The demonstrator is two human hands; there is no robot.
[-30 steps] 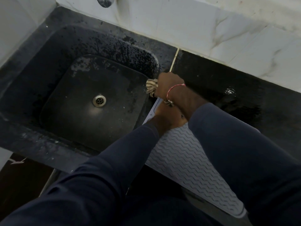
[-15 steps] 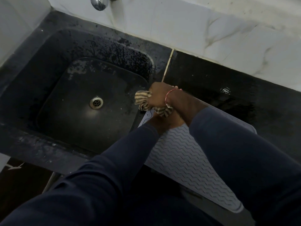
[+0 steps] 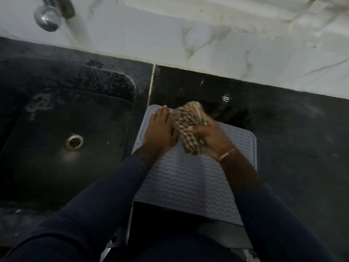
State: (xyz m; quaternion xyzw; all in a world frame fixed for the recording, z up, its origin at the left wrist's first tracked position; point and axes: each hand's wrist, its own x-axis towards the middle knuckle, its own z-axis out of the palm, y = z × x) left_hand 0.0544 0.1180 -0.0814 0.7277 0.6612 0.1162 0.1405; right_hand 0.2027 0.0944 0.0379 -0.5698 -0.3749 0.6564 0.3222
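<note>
black stone makes up the surface [image 3: 292, 129] i am looking down on, with the dark sink [image 3: 47, 120] sunk into it at nine o'clock. the grey ribbed mat [image 3: 188, 178] lies just beside the sink, its near end hanging past the front edge. the left hand [image 3: 160, 131] rests at the mat's eleven o'clock corner, fingers straight and close together, pressing it flat. the right hand [image 3: 211, 138] sits at about one o'clock on the mat, its fingers curled tight round the bunched striped cloth [image 3: 190, 125].

a second ago that wrist was crossed over the left one and the cloth hung out past the mat's corner, at the sink's rim. now the arms are uncrossed and the cloth is on the mat's twelve o'clock edge, touching the left hand. i judge the wiping has come off the sink rim and onto the mat itself, with most of the ribbed face towards six o'clock not yet covered. the drain [image 3: 74, 142] lies well apart at nine o'clock.
</note>
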